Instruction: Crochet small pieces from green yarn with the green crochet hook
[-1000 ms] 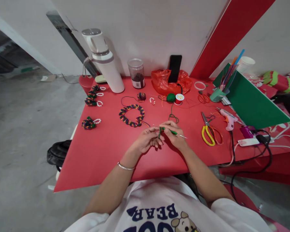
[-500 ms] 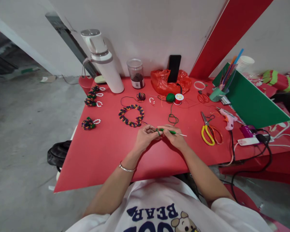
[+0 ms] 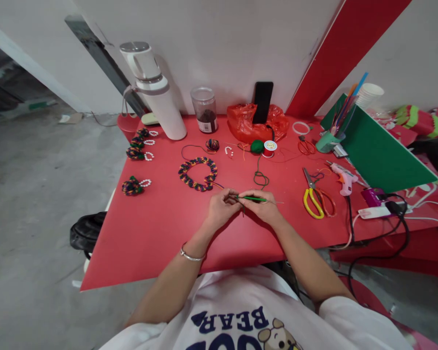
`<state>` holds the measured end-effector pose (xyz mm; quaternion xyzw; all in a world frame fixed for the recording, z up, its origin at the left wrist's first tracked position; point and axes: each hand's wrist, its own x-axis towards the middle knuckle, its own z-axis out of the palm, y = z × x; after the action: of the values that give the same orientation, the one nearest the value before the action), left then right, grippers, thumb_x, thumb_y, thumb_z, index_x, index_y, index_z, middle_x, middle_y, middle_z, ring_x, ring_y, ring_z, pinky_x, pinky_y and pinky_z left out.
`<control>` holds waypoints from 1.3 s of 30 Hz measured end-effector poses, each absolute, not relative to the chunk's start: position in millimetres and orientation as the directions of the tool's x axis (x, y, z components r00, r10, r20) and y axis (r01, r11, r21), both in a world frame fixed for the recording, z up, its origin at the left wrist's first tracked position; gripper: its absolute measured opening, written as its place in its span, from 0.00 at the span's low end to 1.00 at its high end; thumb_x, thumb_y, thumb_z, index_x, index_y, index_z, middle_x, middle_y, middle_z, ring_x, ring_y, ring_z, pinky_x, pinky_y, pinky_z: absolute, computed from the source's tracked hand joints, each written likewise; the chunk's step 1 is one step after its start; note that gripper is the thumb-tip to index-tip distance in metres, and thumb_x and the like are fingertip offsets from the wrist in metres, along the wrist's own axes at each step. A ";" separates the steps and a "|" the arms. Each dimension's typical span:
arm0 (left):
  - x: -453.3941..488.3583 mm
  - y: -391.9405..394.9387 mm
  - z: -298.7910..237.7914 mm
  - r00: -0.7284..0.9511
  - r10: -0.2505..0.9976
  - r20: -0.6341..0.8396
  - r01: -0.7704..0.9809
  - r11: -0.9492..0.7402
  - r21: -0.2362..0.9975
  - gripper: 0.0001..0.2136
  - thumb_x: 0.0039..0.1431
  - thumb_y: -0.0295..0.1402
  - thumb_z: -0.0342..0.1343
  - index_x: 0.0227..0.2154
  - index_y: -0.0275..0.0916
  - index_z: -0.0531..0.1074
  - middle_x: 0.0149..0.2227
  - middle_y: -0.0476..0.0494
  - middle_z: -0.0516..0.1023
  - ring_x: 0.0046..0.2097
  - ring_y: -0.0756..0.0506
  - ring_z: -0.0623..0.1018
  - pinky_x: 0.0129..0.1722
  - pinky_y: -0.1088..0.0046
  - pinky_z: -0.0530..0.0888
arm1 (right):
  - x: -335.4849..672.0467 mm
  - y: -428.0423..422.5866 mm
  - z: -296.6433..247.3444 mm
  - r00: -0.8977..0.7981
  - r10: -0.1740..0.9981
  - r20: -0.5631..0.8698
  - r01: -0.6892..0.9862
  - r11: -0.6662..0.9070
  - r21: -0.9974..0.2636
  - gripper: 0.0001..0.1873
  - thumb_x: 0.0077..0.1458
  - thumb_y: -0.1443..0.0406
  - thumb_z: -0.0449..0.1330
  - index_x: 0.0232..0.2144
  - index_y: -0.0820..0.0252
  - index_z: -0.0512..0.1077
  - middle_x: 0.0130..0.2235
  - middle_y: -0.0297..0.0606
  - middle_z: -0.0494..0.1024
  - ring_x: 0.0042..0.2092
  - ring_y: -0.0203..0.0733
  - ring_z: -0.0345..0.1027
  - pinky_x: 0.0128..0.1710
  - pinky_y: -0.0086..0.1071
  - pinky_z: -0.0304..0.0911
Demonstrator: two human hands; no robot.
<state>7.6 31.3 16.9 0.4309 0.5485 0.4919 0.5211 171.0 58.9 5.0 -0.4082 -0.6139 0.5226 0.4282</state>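
Note:
Between thumb and fingers my right hand (image 3: 261, 205) grips a crochet hook (image 3: 254, 198) with a green handle, its thin metal end sticking out to the right. My left hand (image 3: 221, 208) is pinched at the hook's other end, holding green yarn (image 3: 243, 210) whose short piece hangs between the hands. The work in the fingers is too small to make out. Just beyond my left hand lies a multicoloured crocheted ring (image 3: 184, 179), its yarn tail reaching toward my fingers. A green yarn ball (image 3: 257, 147) sits farther back, a loose strand curling toward my right hand.
Scissors with yellow and orange handles (image 3: 314, 204) and a pink glue gun (image 3: 346, 183) lie to the right. Crocheted pieces with white bead loops (image 3: 132, 186) line the left edge. A white flask (image 3: 168, 114), a clear jar (image 3: 205, 112) and a red bag (image 3: 237, 124) stand at the back.
The crochet hook has turned slightly in my right hand and its green handle shows differently. The green yarn loop at my left fingers now hangs lower between the hands.

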 end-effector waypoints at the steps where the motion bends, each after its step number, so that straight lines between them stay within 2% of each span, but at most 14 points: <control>1: 6.5 31.7 18.2 -0.092 0.988 -0.127 -0.017 0.126 0.992 0.07 0.41 0.25 0.66 0.28 0.38 0.78 0.24 0.50 0.76 0.26 0.49 0.74 0.29 0.74 0.71 | 171.3 58.7 5.9 -0.288 0.953 0.097 0.044 0.114 -0.993 0.12 0.51 0.54 0.70 0.33 0.55 0.83 0.34 0.37 0.86 0.35 0.41 0.80 0.40 0.36 0.78; 4: 1.8 32.7 23.2 -0.180 0.984 -0.016 0.050 0.025 0.998 0.03 0.44 0.26 0.67 0.24 0.40 0.80 0.32 0.44 0.78 0.37 0.46 0.77 0.37 0.72 0.75 | 172.4 57.8 10.3 -0.279 0.957 0.084 0.016 0.092 -0.996 0.14 0.50 0.52 0.71 0.32 0.56 0.82 0.32 0.37 0.85 0.33 0.41 0.79 0.36 0.36 0.78; 6: -0.6 32.5 25.7 -0.204 0.979 -0.007 -0.013 0.004 1.000 0.04 0.43 0.28 0.69 0.22 0.39 0.80 0.39 0.41 0.78 0.42 0.45 0.78 0.39 0.72 0.76 | 172.5 57.1 13.4 -0.273 0.957 0.097 0.001 0.101 -0.995 0.14 0.50 0.52 0.71 0.32 0.56 0.82 0.33 0.37 0.85 0.33 0.42 0.79 0.36 0.37 0.78; 7: -1.2 32.0 26.4 -0.179 0.983 -0.050 -0.095 0.033 0.995 0.05 0.43 0.30 0.70 0.23 0.38 0.79 0.41 0.40 0.79 0.39 0.46 0.79 0.36 0.72 0.77 | 172.3 56.9 14.6 -0.261 0.959 0.112 -0.006 0.115 -0.993 0.13 0.51 0.53 0.71 0.32 0.56 0.81 0.33 0.37 0.85 0.33 0.42 0.79 0.36 0.37 0.78; 9: -1.5 30.8 26.6 -0.061 0.982 -0.178 -0.301 0.152 0.941 0.10 0.44 0.35 0.71 0.26 0.36 0.78 0.35 0.41 0.79 0.28 0.49 0.77 0.26 0.72 0.75 | 171.7 57.1 16.0 -0.225 0.963 0.146 -0.011 0.147 -0.989 0.10 0.52 0.55 0.70 0.32 0.55 0.81 0.32 0.37 0.85 0.34 0.42 0.79 0.36 0.36 0.78; 12: -0.8 29.5 25.8 0.092 0.947 -0.309 -0.509 0.311 0.803 0.14 0.44 0.38 0.71 0.28 0.36 0.75 0.20 0.52 0.72 0.16 0.55 0.64 0.15 0.77 0.66 | 170.5 58.0 15.5 -0.199 0.963 0.181 0.009 0.187 -0.982 0.08 0.53 0.58 0.70 0.34 0.54 0.82 0.33 0.36 0.85 0.34 0.41 0.80 0.38 0.35 0.78; 14: -0.7 29.2 25.5 0.134 0.934 -0.332 -0.555 0.349 0.755 0.15 0.43 0.37 0.72 0.28 0.35 0.75 0.17 0.56 0.68 0.14 0.59 0.57 0.14 0.81 0.60 | 169.6 57.9 14.3 -0.201 0.959 0.200 0.032 0.211 -0.977 0.08 0.54 0.58 0.69 0.34 0.54 0.82 0.35 0.36 0.86 0.36 0.41 0.80 0.39 0.36 0.78; 16: -0.7 29.1 25.7 0.147 0.926 -0.347 -0.560 0.367 0.743 0.16 0.42 0.37 0.74 0.29 0.34 0.76 0.16 0.57 0.67 0.14 0.60 0.56 0.14 0.83 0.56 | 168.8 56.7 13.5 -0.222 0.953 0.207 0.069 0.227 -0.972 0.09 0.55 0.57 0.69 0.35 0.54 0.82 0.36 0.37 0.86 0.37 0.42 0.81 0.42 0.37 0.78; 19: -0.3 28.9 26.5 0.131 0.923 -0.362 -0.540 0.372 0.755 0.19 0.38 0.38 0.76 0.29 0.34 0.76 0.19 0.54 0.71 0.15 0.59 0.59 0.13 0.83 0.55 | 167.9 53.7 14.3 -0.285 0.938 0.197 0.105 0.235 -0.966 0.13 0.58 0.54 0.66 0.39 0.54 0.83 0.38 0.38 0.86 0.39 0.42 0.81 0.44 0.38 0.78; 24: 0.4 30.1 26.1 0.112 0.930 -0.351 -0.533 0.354 0.769 0.20 0.38 0.40 0.76 0.27 0.34 0.74 0.21 0.48 0.77 0.16 0.58 0.63 0.12 0.84 0.53 | 169.3 51.8 16.4 -0.362 0.918 0.162 0.099 0.211 -0.973 0.17 0.63 0.52 0.61 0.48 0.51 0.81 0.41 0.38 0.86 0.37 0.41 0.80 0.42 0.36 0.77; 28: -0.1 30.2 24.1 0.080 0.939 -0.335 -0.550 0.322 0.771 0.21 0.37 0.37 0.77 0.30 0.36 0.73 0.19 0.54 0.74 0.15 0.56 0.66 0.13 0.82 0.64 | 171.2 54.3 15.8 -0.376 0.882 0.283 0.158 0.361 -0.919 0.15 0.65 0.54 0.60 0.50 0.46 0.81 0.43 0.37 0.85 0.42 0.42 0.78 0.46 0.39 0.74; 31: -0.6 29.5 24.6 0.102 0.937 -0.334 -0.542 0.333 0.771 0.21 0.39 0.37 0.76 0.32 0.34 0.74 0.23 0.50 0.79 0.18 0.52 0.73 0.16 0.78 0.73 | 171.6 55.5 16.9 -0.359 0.877 0.318 0.163 0.394 -0.904 0.15 0.66 0.55 0.59 0.50 0.47 0.81 0.41 0.37 0.84 0.42 0.42 0.76 0.46 0.38 0.73; 35: -0.2 29.3 26.2 0.059 0.945 -0.323 -0.544 0.302 0.783 0.20 0.38 0.36 0.77 0.32 0.32 0.76 0.30 0.43 0.83 0.20 0.50 0.77 0.16 0.76 0.75 | 171.7 55.7 19.8 -0.322 0.888 0.328 0.164 0.394 -0.905 0.13 0.66 0.56 0.60 0.47 0.48 0.82 0.40 0.37 0.84 0.42 0.41 0.76 0.47 0.38 0.72; 39: 1.7 29.9 24.3 0.055 0.936 -0.349 -0.543 0.321 0.776 0.22 0.37 0.38 0.77 0.33 0.31 0.77 0.26 0.43 0.82 0.23 0.48 0.79 0.21 0.75 0.77 | 171.9 55.2 21.4 -0.314 0.896 0.312 0.177 0.378 -0.909 0.14 0.65 0.55 0.60 0.46 0.49 0.82 0.41 0.38 0.84 0.43 0.42 0.76 0.47 0.39 0.72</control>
<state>1.7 29.9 24.3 0.2282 0.4301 0.5360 0.6896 171.9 55.2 21.4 -0.3824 -0.7019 0.4057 0.4434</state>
